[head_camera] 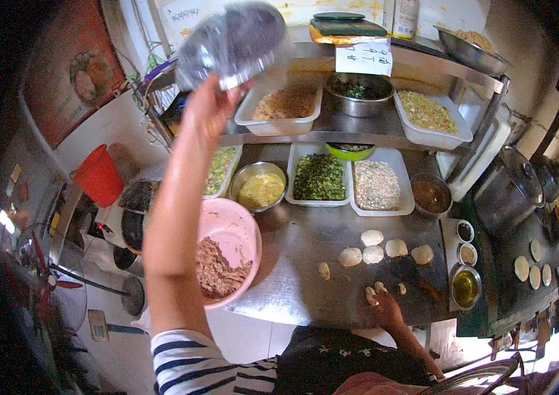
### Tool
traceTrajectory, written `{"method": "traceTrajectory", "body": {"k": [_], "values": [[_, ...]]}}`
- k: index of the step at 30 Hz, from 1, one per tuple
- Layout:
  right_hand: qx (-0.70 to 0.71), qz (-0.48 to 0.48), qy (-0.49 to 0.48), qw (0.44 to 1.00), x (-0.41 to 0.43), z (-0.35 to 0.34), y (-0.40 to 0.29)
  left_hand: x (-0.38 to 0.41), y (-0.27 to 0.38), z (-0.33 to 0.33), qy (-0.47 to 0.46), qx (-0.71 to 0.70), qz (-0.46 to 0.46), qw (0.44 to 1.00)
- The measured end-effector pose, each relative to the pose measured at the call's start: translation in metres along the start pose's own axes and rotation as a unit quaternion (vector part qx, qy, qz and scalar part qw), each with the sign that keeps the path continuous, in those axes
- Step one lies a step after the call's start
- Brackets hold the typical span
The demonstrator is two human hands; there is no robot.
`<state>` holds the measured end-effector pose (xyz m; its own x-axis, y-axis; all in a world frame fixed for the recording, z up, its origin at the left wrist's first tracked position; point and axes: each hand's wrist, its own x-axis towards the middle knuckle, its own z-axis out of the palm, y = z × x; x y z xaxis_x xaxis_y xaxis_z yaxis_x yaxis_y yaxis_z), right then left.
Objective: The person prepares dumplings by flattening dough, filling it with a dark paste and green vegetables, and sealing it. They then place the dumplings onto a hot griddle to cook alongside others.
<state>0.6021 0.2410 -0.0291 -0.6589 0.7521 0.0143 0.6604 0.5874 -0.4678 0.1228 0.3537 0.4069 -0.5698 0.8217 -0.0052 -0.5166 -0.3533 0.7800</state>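
My left hand (210, 106) is raised at the upper left, gripping the lower edge of a large round shiny vessel (232, 42) that is motion-blurred; its contents cannot be made out. Low on the steel worktop, my right hand (387, 307) has its fingers on small pieces of dough (371, 295). Rounded pale dough pieces (373, 254) lie just beyond it, with a flatter dough piece (324, 270) to their left. Beneath my left forearm, which partly hides it, a pink basin (255, 247) holds a minced filling (220, 274).
Tubs of chopped greens (320, 177) and pale diced filling (377, 185) line the worktop's back. Above is a steel shelf (358, 138) with more containers and a scale (348, 24). An oil bowl (466, 287) and a griddle with flat rounds (521, 269) are on the right.
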Motion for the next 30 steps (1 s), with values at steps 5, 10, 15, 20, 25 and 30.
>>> {"method": "traceTrajectory", "body": {"k": [5,10,15,20,25,30], "values": [[0.014,0.046,0.002,0.999,0.002,-0.056,-0.052,0.112,0.067,0.058,0.024,0.097,0.143,0.985],[-0.001,0.168,-0.072,0.983,0.007,-0.051,-0.044,0.187,0.068,0.034,-0.254,0.38,0.198,0.867],[-0.08,0.187,0.005,0.979,-0.041,-0.018,0.062,0.051,-0.146,0.064,-0.176,0.45,0.445,0.754],[-0.035,0.227,0.164,0.959,-0.017,-0.06,0.05,0.013,-0.255,-0.052,-0.148,0.327,0.087,0.929],[-0.139,0.183,0.114,0.967,-0.022,-0.047,0.074,-0.041,-0.322,-0.135,-0.122,0.409,-0.037,0.904],[-0.098,0.228,0.096,0.964,-0.02,-0.031,0.098,-0.047,-0.305,-0.153,-0.071,0.31,-0.09,0.944]]}}
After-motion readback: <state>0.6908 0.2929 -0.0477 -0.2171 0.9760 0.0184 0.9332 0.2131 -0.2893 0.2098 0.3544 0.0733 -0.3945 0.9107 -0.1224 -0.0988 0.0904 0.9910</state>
